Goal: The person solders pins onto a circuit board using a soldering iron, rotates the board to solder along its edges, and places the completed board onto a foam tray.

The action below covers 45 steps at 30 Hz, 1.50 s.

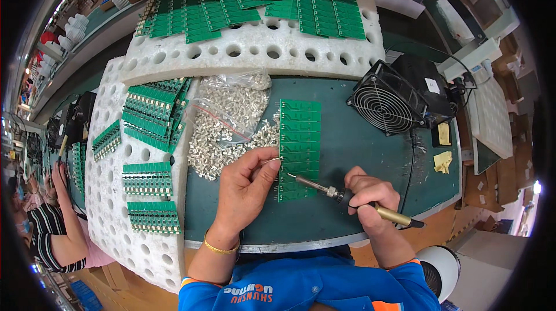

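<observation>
A long green circuit board panel (pixel 300 131) lies upright on the dark green table mat, with small parts along its left edge. My left hand (pixel 243 192) is closed in a pinch on a thin solder wire (pixel 273 160), whose end meets the panel's left edge. My right hand (pixel 370 192) grips a soldering iron (pixel 315 186) by its handle. The iron points left, its tip over the panel's lower left part, just below the wire's end; whether it touches cannot be made out.
Small white connectors (pixel 211 151) lie heaped beside a clear plastic bag (pixel 240 99). A black fan (pixel 387 99) stands at right. White foam slabs (pixel 174 66) hold populated boards (pixel 147 179) at left and green panels (pixel 330 12) at the back. A co-worker (pixel 58 233) sits far left.
</observation>
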Tool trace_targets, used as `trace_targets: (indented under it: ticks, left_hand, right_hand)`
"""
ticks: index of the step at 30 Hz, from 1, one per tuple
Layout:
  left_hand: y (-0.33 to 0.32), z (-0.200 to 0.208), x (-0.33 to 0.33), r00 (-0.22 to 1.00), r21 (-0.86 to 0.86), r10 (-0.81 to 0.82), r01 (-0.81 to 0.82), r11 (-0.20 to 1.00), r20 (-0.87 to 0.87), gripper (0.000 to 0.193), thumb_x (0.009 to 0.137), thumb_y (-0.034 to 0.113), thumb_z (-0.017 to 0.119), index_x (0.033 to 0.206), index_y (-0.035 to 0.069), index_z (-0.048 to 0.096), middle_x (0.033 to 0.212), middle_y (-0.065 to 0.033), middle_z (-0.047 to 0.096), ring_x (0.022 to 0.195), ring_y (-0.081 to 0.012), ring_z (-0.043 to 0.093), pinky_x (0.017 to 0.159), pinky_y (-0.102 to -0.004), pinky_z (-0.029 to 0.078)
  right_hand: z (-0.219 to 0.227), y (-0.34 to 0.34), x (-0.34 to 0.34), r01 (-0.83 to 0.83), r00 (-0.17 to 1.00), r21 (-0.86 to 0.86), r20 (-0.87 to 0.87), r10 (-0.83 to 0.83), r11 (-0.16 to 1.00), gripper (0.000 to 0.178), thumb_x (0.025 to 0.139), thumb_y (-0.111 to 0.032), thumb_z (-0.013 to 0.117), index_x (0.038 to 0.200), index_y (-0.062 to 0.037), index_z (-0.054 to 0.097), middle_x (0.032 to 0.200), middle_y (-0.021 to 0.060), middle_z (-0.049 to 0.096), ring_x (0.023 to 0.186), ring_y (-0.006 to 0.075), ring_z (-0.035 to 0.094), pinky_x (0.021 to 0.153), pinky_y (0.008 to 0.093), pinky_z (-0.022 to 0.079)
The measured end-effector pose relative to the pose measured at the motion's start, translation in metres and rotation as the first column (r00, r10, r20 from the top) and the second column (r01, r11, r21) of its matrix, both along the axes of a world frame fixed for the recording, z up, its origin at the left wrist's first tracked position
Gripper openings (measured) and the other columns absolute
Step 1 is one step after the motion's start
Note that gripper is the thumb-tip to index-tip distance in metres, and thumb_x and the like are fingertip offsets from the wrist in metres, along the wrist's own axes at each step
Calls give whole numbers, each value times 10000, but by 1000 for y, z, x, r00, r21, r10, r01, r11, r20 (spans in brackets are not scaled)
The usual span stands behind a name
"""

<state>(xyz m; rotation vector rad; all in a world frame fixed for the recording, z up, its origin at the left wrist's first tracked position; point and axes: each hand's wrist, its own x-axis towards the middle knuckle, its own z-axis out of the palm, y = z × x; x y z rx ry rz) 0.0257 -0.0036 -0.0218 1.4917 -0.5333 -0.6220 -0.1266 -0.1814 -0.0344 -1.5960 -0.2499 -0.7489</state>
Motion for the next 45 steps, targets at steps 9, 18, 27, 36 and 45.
trace_targets:
  ticks: [9, 18, 27, 36, 45]
  left_hand:
    - [2, -4, 2, 1000, -13, 4, -4, 1000, -14, 194, 943, 86, 587, 1093, -31, 624, 860, -6, 651, 771, -37, 556, 676, -180, 444]
    - [5, -7, 4, 992, -65, -38, 30, 997, -124, 212, 956, 95, 567, 1111, -43, 610, 938, -36, 669, 843, -58, 588, 744, -189, 462]
    - [4, -7, 3, 989, -101, -34, 20, 995, -145, 203, 952, 82, 567, 1107, -42, 609, 938, -37, 668, 854, -62, 595, 754, -191, 467]
    - [4, -10, 2, 992, -69, 0, -9, 998, -130, 189, 947, 77, 577, 1094, -34, 616, 900, -13, 659, 803, -41, 568, 709, -177, 446]
    - [2, -8, 1, 988, -98, -23, 8, 995, -150, 200, 954, 89, 570, 1095, -47, 610, 938, -41, 672, 860, -62, 598, 755, -193, 470]
  right_hand:
    - [-1, 6, -4, -1, 999, -24, -42, 0, 1000, 251, 761, -34, 692, 957, -7, 537, 591, 52, 554, 504, 184, 503, 604, 364, 410]
    - [-5, 11, -13, 27, 988, 74, -157, -15, 997, 347, 912, -314, 627, 986, -4, 489, 562, 48, 556, 537, 168, 532, 496, 297, 407]
    - [-5, 12, -13, 48, 978, 103, -206, -26, 994, 443, 926, -432, 579, 981, 0, 493, 585, 55, 570, 536, 147, 519, 458, 277, 383]
    - [-8, 10, -8, 95, 991, 41, -100, -90, 995, 449, 890, -434, 637, 960, -1, 541, 576, 40, 556, 490, 154, 543, 538, 322, 429]
    - [-10, 12, -8, 106, 992, 31, -71, -104, 994, 445, 846, -407, 702, 943, 0, 551, 600, 65, 589, 512, 180, 574, 549, 329, 446]
